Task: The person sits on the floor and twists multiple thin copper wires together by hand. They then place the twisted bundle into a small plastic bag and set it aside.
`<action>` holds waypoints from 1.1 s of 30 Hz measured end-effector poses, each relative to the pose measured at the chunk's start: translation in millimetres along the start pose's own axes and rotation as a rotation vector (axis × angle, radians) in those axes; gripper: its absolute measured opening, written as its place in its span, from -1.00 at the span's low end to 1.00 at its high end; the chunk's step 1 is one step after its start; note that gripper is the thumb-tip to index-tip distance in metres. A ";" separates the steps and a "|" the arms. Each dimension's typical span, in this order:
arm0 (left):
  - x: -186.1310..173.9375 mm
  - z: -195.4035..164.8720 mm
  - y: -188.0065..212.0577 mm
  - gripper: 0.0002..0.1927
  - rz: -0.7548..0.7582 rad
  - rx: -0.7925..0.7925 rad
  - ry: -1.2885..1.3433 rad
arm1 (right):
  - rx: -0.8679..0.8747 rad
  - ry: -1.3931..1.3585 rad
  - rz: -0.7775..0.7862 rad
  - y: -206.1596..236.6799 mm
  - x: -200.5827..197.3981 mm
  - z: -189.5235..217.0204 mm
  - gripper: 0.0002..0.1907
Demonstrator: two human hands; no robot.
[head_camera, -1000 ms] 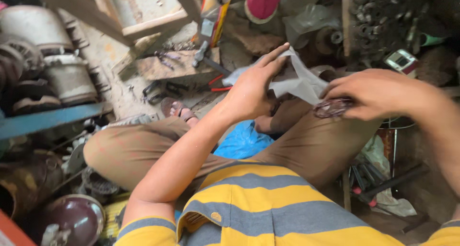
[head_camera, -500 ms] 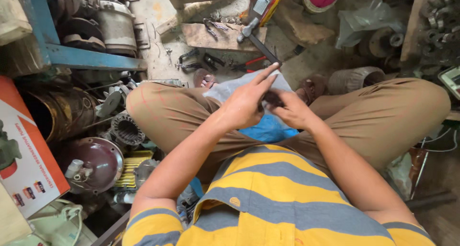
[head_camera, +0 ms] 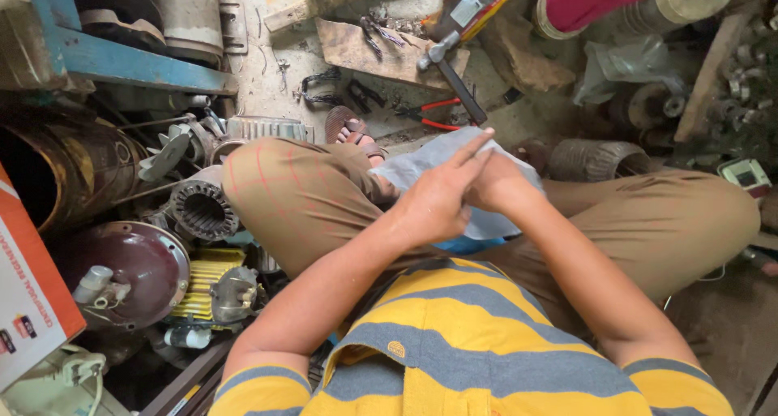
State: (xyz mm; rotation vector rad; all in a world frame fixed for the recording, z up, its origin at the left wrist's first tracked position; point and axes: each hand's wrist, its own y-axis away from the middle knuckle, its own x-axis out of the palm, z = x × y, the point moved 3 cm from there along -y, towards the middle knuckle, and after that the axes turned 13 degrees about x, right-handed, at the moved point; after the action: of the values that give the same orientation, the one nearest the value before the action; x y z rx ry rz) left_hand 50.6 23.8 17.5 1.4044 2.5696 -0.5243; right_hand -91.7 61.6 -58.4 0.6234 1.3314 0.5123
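Far left: orange carton [head_camera: 24, 302], maroon motor cover [head_camera: 142, 270] w/ yellow-finned motor [head_camera: 203, 290] beside it, toothed stator ring [head_camera: 198, 209] above. Blue shelf [head_camera: 121, 63] top left. Centre: left hand [head_camera: 438, 201] lies flat over the pale grey cloth [head_camera: 421, 169], fingers straight and together, tips past the cloth's top edge. Right hand [head_camera: 498, 181] just beside, touching it, pressed into the cloth; its fingers hidden, can't tell their state. Cloth rests on lap, above khaki knees. Beyond, on the dirt floor: hammer [head_camera: 450, 67], red-handled pliers [head_camera: 433, 112], wood board [head_camera: 365, 51].
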 end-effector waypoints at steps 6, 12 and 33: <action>-14.0 1.4 -11.3 -0.18 -0.077 -0.078 0.085 | -0.237 -0.881 -0.107 88.7 -196.7 -42.6 -0.78; -34.9 0.6 -27.8 -0.22 -0.020 -0.203 0.091 | -0.235 -0.596 -0.597 -154.2 -157.3 -12.2 -0.76; -52.2 -6.1 -35.8 -0.23 -0.151 -0.233 0.038 | -0.499 -0.720 -0.276 5.7 -206.5 -114.7 -0.78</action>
State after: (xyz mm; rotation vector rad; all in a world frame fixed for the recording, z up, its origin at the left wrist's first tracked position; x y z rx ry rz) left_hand 49.1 -32.4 47.3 1.1615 2.6777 -0.2089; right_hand -240.1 -57.8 81.4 0.1643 0.5554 0.3240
